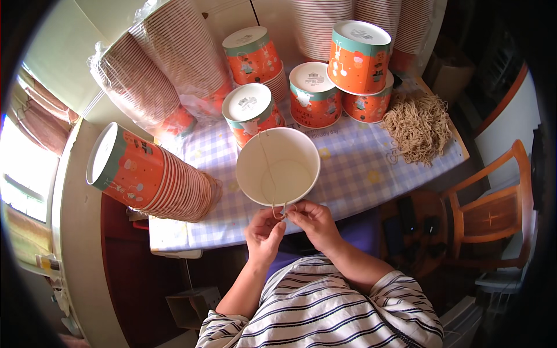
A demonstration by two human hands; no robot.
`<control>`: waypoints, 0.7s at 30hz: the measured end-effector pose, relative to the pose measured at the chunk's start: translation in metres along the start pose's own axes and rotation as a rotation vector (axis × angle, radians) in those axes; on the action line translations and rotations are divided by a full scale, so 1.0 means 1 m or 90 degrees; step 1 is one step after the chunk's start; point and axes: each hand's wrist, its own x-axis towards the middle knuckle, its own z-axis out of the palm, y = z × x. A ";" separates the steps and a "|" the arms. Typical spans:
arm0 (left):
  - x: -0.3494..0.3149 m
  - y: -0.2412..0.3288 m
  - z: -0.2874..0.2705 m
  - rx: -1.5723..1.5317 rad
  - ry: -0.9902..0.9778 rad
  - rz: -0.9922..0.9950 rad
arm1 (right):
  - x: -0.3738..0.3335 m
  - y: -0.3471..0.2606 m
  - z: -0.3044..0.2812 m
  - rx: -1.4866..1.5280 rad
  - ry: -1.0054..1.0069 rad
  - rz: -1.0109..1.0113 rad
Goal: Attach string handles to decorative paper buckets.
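Note:
An open white paper bucket (290,168) stands upright at the table's near edge, its mouth facing me. A thin tan string (268,159) runs from its far rim across the opening to the near rim. At that near rim my left hand (266,233) pinches the string between thumb and fingers. My right hand (313,223) pinches the same string just beside it, and a small loop shows between the two. The fingertips of both hands almost meet. Whether the string passes through holes in the rim is too small to tell.
Upside-down orange buckets (314,95) stand behind the open one. A long nested stack (156,177) leans at the left; plastic-wrapped stacks (136,75) fill the back. A heap of tan strings (419,127) lies on the checked tablecloth (360,168). A wooden chair (490,209) is at the right.

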 end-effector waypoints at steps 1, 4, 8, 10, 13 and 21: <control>0.001 0.001 0.002 0.031 -0.007 0.004 | 0.000 -0.001 0.000 -0.034 -0.007 -0.007; 0.006 0.002 0.001 0.243 -0.028 0.089 | 0.000 0.001 0.000 -0.043 -0.009 -0.037; 0.011 0.014 0.003 0.316 -0.025 0.133 | 0.000 -0.003 -0.002 -0.054 -0.012 -0.006; 0.013 0.022 0.004 0.429 -0.058 0.185 | 0.000 -0.003 -0.002 -0.045 -0.011 -0.004; 0.015 0.031 0.007 0.449 -0.068 0.197 | 0.001 0.003 -0.004 -0.137 0.000 -0.053; 0.018 0.033 0.002 0.463 -0.071 0.128 | 0.003 -0.002 -0.001 -0.223 0.037 -0.109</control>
